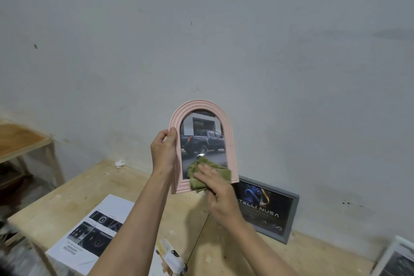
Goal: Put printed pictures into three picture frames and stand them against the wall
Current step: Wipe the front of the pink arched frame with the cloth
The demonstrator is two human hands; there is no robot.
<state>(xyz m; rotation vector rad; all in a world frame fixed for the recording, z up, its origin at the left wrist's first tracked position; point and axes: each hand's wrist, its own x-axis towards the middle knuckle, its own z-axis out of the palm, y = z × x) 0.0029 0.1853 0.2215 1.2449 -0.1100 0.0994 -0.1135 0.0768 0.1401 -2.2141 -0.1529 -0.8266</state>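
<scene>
Head view is showing the left hand (163,152) gripping a pink arched frame (202,145) by its left edge at centre frame, upright above the worktop (125,186). Right hand (218,195) is pressing a green cloth (207,175) with straight fingers against its glass. Lower right, a grey frame (272,208) is leaning against the wall (201,29); a printed sheet (89,233) is lying lower left.
</scene>
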